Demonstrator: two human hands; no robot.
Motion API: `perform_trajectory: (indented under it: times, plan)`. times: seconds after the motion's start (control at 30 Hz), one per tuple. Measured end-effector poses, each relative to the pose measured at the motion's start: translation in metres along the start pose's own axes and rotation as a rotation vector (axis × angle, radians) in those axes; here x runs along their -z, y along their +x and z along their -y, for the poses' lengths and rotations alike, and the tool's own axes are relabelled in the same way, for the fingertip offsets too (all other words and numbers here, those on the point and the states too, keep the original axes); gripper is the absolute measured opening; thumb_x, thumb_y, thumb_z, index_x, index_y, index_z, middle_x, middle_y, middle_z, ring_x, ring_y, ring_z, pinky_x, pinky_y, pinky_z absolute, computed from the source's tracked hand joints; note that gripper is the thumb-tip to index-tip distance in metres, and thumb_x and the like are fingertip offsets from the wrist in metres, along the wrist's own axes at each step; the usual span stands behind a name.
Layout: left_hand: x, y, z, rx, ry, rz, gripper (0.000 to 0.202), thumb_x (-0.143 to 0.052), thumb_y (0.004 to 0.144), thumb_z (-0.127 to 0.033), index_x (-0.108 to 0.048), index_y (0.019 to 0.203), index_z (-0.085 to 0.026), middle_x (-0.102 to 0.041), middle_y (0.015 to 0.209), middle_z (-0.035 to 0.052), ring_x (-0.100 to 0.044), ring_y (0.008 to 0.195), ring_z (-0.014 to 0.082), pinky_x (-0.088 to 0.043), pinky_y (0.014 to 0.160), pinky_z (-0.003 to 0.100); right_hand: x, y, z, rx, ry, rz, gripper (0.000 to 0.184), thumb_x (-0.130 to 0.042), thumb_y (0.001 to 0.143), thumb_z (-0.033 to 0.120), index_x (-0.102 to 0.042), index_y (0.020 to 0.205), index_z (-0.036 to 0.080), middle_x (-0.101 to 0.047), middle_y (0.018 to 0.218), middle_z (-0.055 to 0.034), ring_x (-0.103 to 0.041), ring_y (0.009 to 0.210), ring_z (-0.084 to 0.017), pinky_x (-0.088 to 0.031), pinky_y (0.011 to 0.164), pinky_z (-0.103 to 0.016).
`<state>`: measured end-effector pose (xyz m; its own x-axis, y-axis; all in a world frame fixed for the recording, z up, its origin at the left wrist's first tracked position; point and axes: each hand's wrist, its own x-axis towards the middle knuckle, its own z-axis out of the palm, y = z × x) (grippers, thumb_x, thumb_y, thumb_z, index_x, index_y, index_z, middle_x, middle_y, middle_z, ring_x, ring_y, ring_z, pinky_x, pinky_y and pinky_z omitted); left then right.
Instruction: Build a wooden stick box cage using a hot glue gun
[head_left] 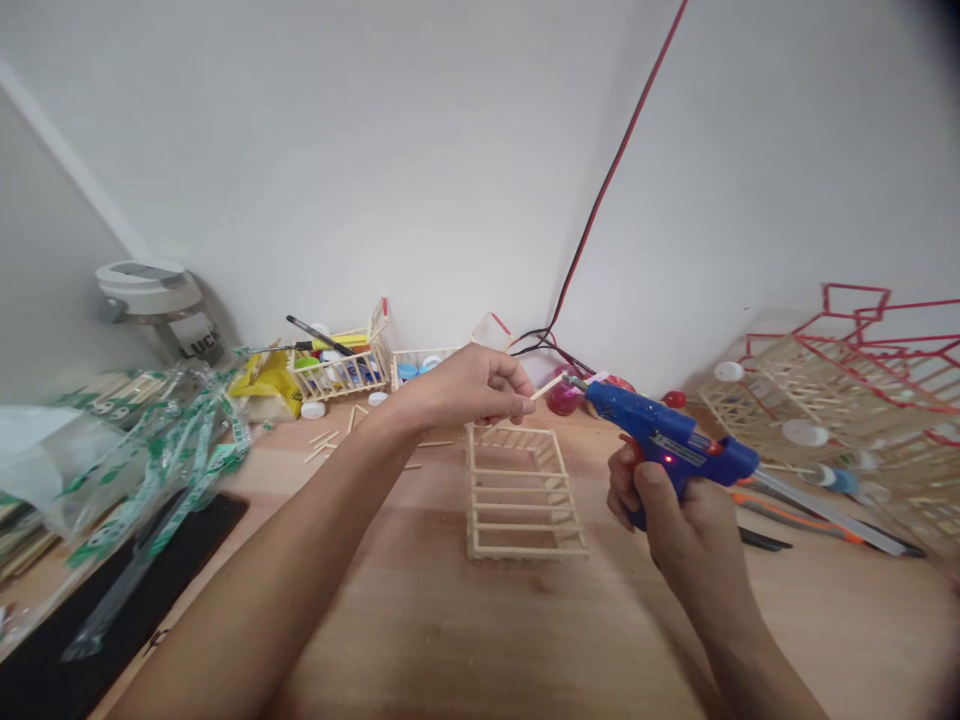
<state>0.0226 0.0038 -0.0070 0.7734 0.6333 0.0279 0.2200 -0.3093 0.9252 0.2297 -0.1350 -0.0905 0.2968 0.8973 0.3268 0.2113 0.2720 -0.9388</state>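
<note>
Wooden tabletop (427, 620) beneath frame (521, 490); pale wall (375, 150)

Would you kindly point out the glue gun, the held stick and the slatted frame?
Glue gun (646, 422): head view, on its blue body.
Held stick (550, 386): head view, mid-length.
Slatted frame (521, 490): head view, on a middle slat.

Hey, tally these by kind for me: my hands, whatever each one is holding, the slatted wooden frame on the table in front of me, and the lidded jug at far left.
Hands: 2, left hand and right hand
Wooden stick, in the left: 1
Blue glue gun, in the right: 1
Slatted frame: 1
Lidded jug: 1
Total: 6
</note>
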Motion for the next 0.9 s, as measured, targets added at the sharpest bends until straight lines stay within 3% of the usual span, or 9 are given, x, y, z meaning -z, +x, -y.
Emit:
perform_trajectory:
  times: [0.3, 0.5, 0.9]
  plan:
    - [0.0000, 0.0002, 0.0015, 0.005, -0.027, 0.009, 0.013, -0.069, 0.079, -0.024, -0.063, 0.082, -0.013, -0.065, 0.067, 0.0002, -0.047, 0.050, 0.0042, -0.036, 0.048, 0.017, 0.0012, -0.0013, -0.0002, -0.009, -0.038, -0.002, 0.029, -0.055, 0.094, 0.047, -0.052, 0.084, 0.020, -0.042, 0.064, 0.0045, -0.042, 0.048, -0.009, -0.035, 0.042, -0.024]
    - [0.0005, 0.0002, 0.0031, 0.001, -0.045, 0.001, 0.011, -0.069, 0.078, -0.021, -0.063, 0.081, -0.012, -0.064, 0.065, -0.0009, -0.047, 0.049, 0.0037, -0.034, 0.047, 0.017, 0.0017, -0.0008, -0.0030, 0.005, -0.013, -0.012, 0.027, -0.056, 0.094, 0.047, -0.054, 0.096, 0.020, -0.044, 0.067, 0.0043, -0.042, 0.050, -0.010, -0.036, 0.041, -0.024]
    - [0.0020, -0.0010, 0.0008, -0.006, -0.044, 0.005, 0.011, -0.069, 0.079, -0.021, -0.063, 0.081, -0.011, -0.064, 0.066, -0.0001, -0.047, 0.050, 0.0039, -0.033, 0.048, 0.017, -0.0002, -0.0011, -0.0006, 0.014, -0.076, -0.041, 0.026, -0.054, 0.094, 0.046, -0.054, 0.090, 0.020, -0.045, 0.063, 0.0041, -0.042, 0.048, -0.010, -0.036, 0.041, -0.024]
